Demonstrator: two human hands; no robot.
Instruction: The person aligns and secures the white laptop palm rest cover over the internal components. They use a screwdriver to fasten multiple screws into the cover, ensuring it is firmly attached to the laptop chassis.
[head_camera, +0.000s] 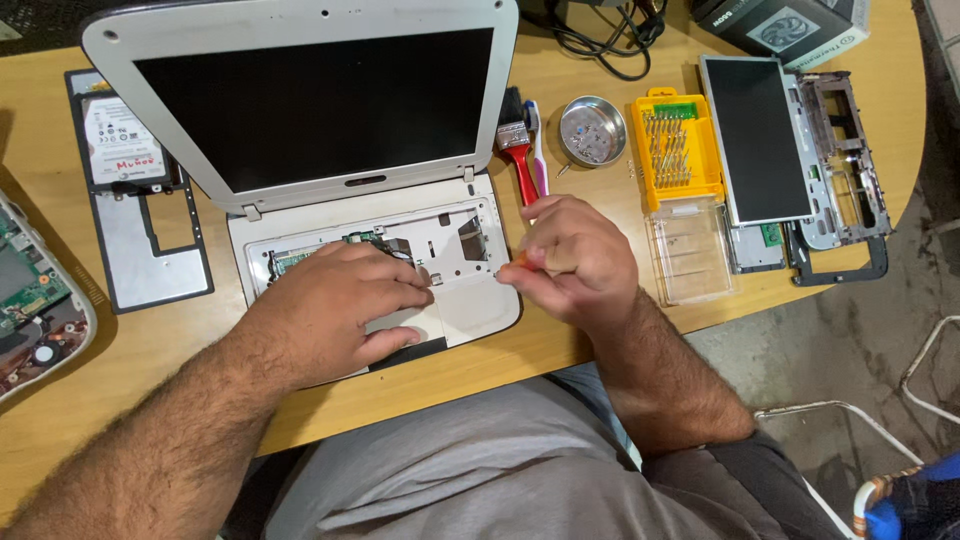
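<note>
One white laptop (300, 120), lid open, keyboard removed

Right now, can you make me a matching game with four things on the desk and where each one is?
Things:
1. left hand
2. right hand
3. paintbrush
4. yellow bit case

Places:
A. lying between the laptop lid and the round metal dish
B. resting on the open base of the white laptop
C. just left of the loose dark screen panel
D. at the laptop's right edge, gripping an orange-handled tool

Pairs: 1-B, 2-D, 3-A, 4-C
</note>
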